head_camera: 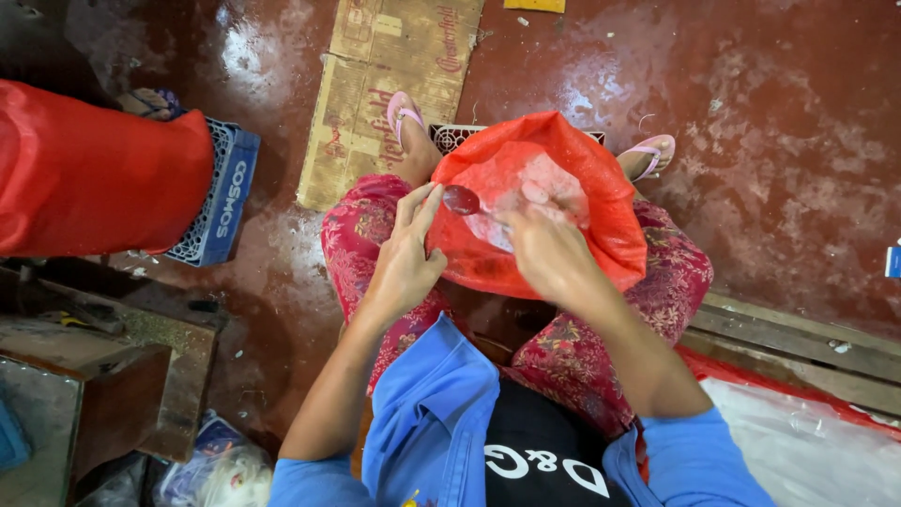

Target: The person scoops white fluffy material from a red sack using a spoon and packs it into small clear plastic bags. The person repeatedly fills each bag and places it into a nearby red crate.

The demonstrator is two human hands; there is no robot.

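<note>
Seated person seen from above, working an open red plastic bag (601,235) that rests across the lap, between the knees of patterned red trousers (361,235). The left hand (404,263) pinches the bag's near left rim with thumb and fingers, holding the mouth open; just beside its fingertips a small dark red oval piece (461,199) sits at the rim, though whether the fingers touch it cannot be told. The right hand (549,249) reaches into the mouth, fingers curled over pale clear material (526,192) inside; whether it grips this cannot be told. To do this well, the rim should probably stay taut and level, so the contents do not slide off the lap, and the reaching fingers should work gently, since thin plastic tears easily. The floor (779,141) is dark red, worn and stained, with scattered white flecks. A flattened cardboard sheet (385,84) lies ahead of the pink sandals (404,111); a blue crate (221,197) stands at left beside a large red bundle (84,174); wooden planks (798,343) lie at right.
</note>
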